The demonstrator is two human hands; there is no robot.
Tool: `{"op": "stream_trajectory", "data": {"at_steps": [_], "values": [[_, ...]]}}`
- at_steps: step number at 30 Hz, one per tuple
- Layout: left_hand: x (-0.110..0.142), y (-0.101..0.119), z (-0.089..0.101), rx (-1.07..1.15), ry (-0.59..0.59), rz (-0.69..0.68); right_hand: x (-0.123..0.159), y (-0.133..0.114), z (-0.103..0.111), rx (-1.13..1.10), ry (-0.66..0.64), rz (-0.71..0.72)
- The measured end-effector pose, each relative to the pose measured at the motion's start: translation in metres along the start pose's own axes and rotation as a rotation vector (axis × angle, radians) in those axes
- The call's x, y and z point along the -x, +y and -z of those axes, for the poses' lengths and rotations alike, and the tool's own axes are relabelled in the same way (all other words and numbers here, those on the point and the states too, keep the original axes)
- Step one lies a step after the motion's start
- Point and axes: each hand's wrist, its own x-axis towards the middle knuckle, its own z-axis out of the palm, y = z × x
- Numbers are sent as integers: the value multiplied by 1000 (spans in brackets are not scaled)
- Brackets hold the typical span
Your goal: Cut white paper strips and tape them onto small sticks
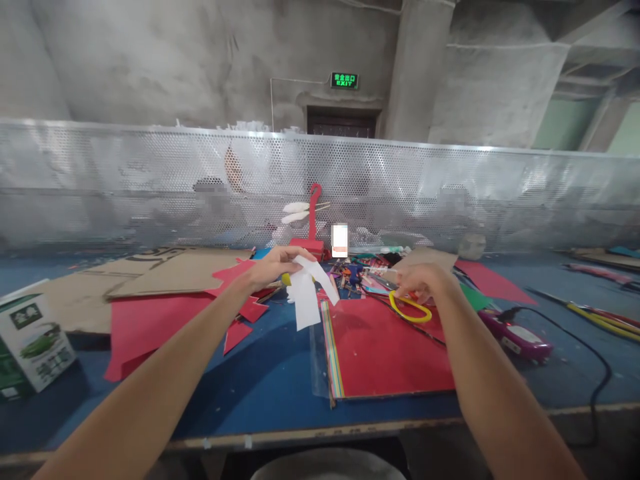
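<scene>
Held up over the middle of the table, a cut piece of white paper (306, 297) hangs from my left hand (280, 264) in two strips, one straight down and one slanting right. The fingers of that hand are closed on its upper end. My right hand (420, 283) is closed at the scissors (411, 312); a yellow handle loop shows below the fingers, and the blades point left over small clutter. Beneath my right hand lies a stack of coloured paper (385, 353) with a red sheet on top. Something yellow shows partly behind the white paper.
Cardboard (175, 270) and red paper (150, 327) spread over the left side. A green and white carton (37, 343) stands at the left edge. On the right are a purple device (523, 337) with a black cable and several long tools. Perforated metal (425, 187) closes the back.
</scene>
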Motion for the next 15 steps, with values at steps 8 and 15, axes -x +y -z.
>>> {"op": "stream_trajectory", "data": {"at_steps": [8,15], "values": [[1,2,-4,-9,11,8,10,-27,8,-207,22,181],[-2,1,-2,-131,-14,1,22,-111,-38,-721,-205,898]]}}
